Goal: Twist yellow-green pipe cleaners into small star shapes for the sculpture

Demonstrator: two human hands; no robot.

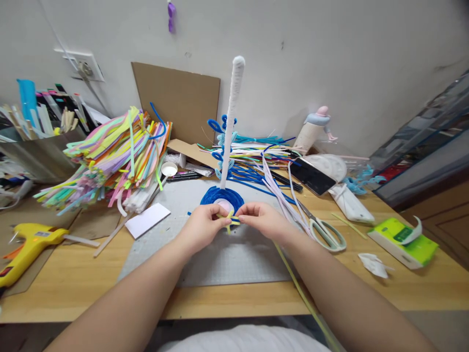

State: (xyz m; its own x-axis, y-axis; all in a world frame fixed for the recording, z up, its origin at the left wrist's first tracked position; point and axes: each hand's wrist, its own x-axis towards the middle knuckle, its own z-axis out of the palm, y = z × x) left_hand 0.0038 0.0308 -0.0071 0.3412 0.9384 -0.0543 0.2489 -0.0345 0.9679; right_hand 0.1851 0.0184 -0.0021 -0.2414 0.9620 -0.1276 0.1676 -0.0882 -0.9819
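My left hand (208, 223) and my right hand (261, 221) meet over the grey cutting mat (234, 266). Both pinch a small yellow pipe-cleaner shape (229, 221) with several short points, like a star. A long yellow pipe cleaner (298, 283) trails from beneath my right hand toward my lap. Just behind my fingers stands a blue coiled pipe-cleaner base (212, 194) with a pale round middle. From it rises a tall white wrapped rod (234, 98), with blue looped pieces (217, 126) along its side. Fingers partly hide the yellow shape.
Left are a yellow glue gun (34, 239), a white card (147, 220) and a big bundle of coloured pipe cleaners (110, 146). Right lie scissors (326, 232), a phone (313, 175) and a green tissue pack (403, 239). Cardboard (178, 100) leans against the wall.
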